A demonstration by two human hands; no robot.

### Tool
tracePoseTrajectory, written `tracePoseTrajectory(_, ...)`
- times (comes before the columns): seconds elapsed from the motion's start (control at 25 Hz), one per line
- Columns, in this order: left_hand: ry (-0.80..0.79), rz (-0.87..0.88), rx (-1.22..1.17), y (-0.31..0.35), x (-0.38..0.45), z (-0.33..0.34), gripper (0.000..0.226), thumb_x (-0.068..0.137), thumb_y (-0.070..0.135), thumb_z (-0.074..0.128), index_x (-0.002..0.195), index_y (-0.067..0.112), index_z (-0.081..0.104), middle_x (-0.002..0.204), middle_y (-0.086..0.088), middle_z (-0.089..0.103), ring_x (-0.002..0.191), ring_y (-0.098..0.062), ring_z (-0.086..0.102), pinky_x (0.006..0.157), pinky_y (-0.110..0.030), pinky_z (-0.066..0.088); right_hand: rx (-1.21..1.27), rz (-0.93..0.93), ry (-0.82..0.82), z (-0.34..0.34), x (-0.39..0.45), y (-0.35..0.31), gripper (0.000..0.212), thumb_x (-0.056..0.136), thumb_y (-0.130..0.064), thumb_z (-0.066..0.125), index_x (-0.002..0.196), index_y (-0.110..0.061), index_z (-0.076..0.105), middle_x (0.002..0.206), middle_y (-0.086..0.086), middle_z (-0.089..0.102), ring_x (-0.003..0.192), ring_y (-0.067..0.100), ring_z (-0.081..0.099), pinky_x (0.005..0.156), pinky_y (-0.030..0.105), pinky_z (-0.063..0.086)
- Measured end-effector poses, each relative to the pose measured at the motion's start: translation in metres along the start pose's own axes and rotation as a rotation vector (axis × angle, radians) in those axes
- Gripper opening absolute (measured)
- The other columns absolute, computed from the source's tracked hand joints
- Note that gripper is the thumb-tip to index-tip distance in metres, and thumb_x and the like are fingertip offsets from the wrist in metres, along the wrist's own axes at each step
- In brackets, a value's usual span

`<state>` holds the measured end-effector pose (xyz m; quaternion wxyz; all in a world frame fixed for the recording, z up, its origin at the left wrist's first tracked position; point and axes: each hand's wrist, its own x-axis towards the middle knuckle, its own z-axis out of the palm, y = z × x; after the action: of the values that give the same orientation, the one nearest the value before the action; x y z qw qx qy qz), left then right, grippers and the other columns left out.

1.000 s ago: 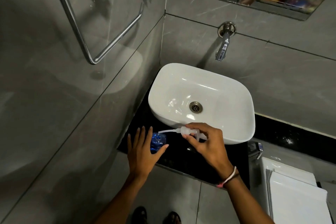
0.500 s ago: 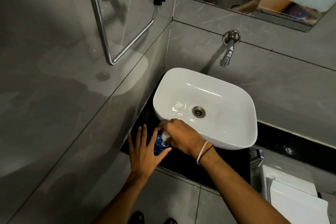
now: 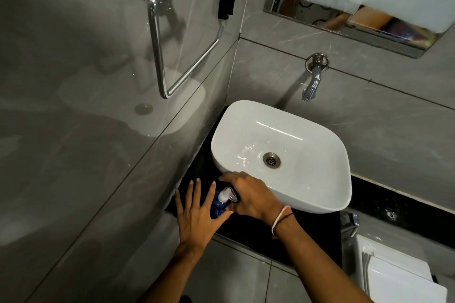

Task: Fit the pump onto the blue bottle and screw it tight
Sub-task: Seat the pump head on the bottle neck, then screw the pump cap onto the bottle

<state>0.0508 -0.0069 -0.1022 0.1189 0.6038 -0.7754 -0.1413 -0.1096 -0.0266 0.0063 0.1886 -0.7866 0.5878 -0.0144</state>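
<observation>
The blue bottle (image 3: 217, 205) stands on the black counter (image 3: 295, 231) at the sink's front left corner. The clear white pump (image 3: 225, 195) sits on top of the bottle's neck, its tube inside and out of sight. My left hand (image 3: 197, 214) is wrapped around the bottle's left side, fingers spread upward and thumb under its right side. My right hand (image 3: 248, 195) reaches in from the right, its fingers closed around the pump head. Whether the collar is threaded tight is hidden by the fingers.
A white basin (image 3: 320, 194) fills the counter right behind the bottle, with a chrome tap (image 3: 312, 86) on the wall above. The grey tiled wall with a chrome towel ring (image 3: 170, 51) stands close on the left. A white toilet tank (image 3: 398, 275) is at lower right.
My right hand carried the pump from in front of the basin leftward and lowered it onto the bottle. The left hand kept its hold on the bottle. The camera dipped and moved closer.
</observation>
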Motion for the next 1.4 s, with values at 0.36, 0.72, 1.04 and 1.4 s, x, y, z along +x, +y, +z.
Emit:
tracePoseTrajectory(0.36, -0.013, -0.006, 0.008, 0.001, -0.002, -0.003, 0.088, 0.079, 0.079, 0.031, 0.141, 0.021, 0.053, 0.144, -0.024, 0.054, 0.135, -0.042, 0.048, 0.106, -0.071, 0.036, 0.008, 0.123, 0.087, 0.019, -0.005, 0.000, 0.072, 0.070, -0.068, 0.075, 0.121, -0.018, 0.062, 0.123, 0.002, 0.067, 0.110, 0.024, 0.064, 0.086, 0.038, 0.056)
tracePoseTrajectory(0.72, 0.002, -0.023, -0.011, 0.001, -0.002, 0.002, 0.089, 0.081, 0.084, 0.031, 0.143, 0.024, 0.051, 0.145, -0.022, 0.053, 0.137, -0.039, 0.046, 0.109, -0.067, 0.035, 0.149, 0.128, 0.130, 0.019, -0.007, 0.011, 0.044, 0.074, -0.047, 0.085, 0.103, -0.017, 0.070, 0.114, 0.001, 0.067, 0.105, 0.021, 0.064, 0.084, 0.039, 0.056)
tracePoseTrajectory(1.04, 0.003, -0.038, -0.056, 0.004, -0.002, 0.000, 0.091, 0.081, 0.085, 0.026, 0.142, 0.023, 0.052, 0.144, -0.022, 0.054, 0.137, -0.039, 0.047, 0.108, -0.068, 0.035, 0.281, -0.047, 0.103, 0.021, -0.004, 0.015, 0.028, 0.085, -0.022, 0.080, 0.111, -0.018, 0.071, 0.106, 0.004, 0.072, 0.092, 0.019, 0.067, 0.084, 0.040, 0.058)
tracePoseTrajectory(1.4, -0.006, -0.047, -0.059, 0.005, -0.001, -0.004, 0.096, 0.080, 0.087, 0.019, 0.140, 0.021, 0.055, 0.143, -0.022, 0.055, 0.135, -0.041, 0.048, 0.107, -0.068, 0.037, 0.260, -0.115, 0.158, 0.022, -0.007, 0.017, 0.022, 0.092, -0.017, 0.072, 0.113, -0.013, 0.068, 0.111, 0.006, 0.071, 0.097, 0.019, 0.066, 0.085, 0.026, 0.054)
